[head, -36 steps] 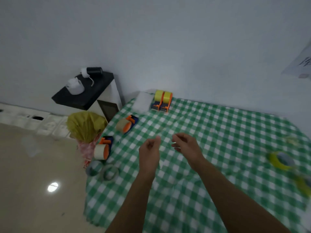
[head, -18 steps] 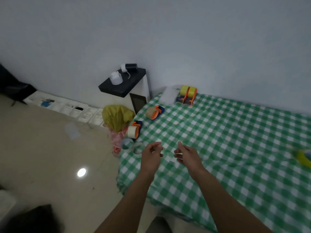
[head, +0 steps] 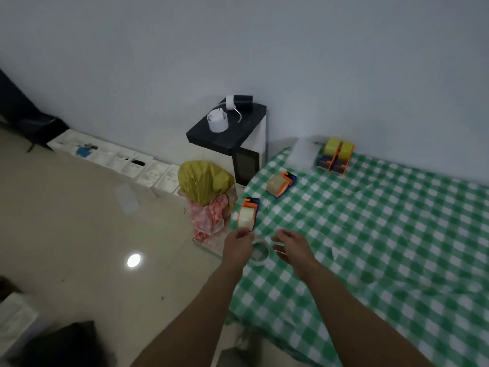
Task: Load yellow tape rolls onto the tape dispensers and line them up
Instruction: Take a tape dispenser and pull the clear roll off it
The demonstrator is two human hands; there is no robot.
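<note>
Two yellow-tape dispensers [head: 334, 157] stand side by side, touching, at the far corner of the green-checked tablecloth [head: 397, 234]. A far pale-tape dispenser [head: 280, 182] and a near pale-tape dispenser [head: 247, 214] lie by the cloth's left edge. The left hand [head: 238, 246] is at the near one with its fingers curled; I cannot tell whether it grips. The right hand [head: 291, 247] hovers relaxed, holding nothing. A clear tape ring [head: 260, 251] lies between the hands. On the floor, a yellow bag [head: 202, 181] rests against a pink bag [head: 211, 217], contents hidden.
</note>
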